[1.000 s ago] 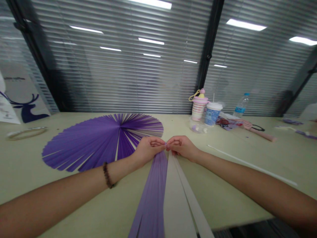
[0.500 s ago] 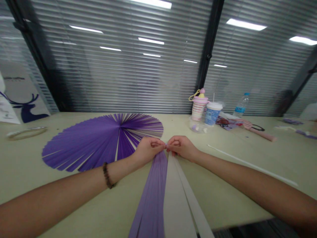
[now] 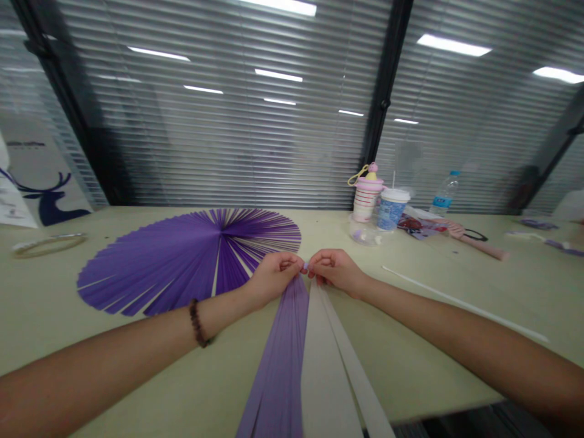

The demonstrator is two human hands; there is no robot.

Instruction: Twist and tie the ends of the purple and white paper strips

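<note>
Lavender paper strips (image 3: 283, 359) and white paper strips (image 3: 326, 365) fan out toward me from one narrow top end. My left hand (image 3: 275, 277) pinches the top of the lavender strips, its fingers closed. Close beside it, my right hand (image 3: 334, 272) pinches at the top of the white strips. A small bit of lavender shows between the two sets of fingertips; its exact form is too small to tell. Behind my left forearm, a round fan of dark purple strips (image 3: 173, 255) lies spread on the table.
A thin white stick (image 3: 460, 301) lies right of my hands. Farther back stand a pink-lidded cup (image 3: 365, 199), a blue paper cup (image 3: 391, 210) and a water bottle (image 3: 444, 194). A ring-shaped band (image 3: 50, 244) lies far left, near a deer-printed bag (image 3: 55, 176).
My fingertips have drawn slightly apart, showing a little more of the lavender bit between them. The strips and the purple fan stay where they were.
</note>
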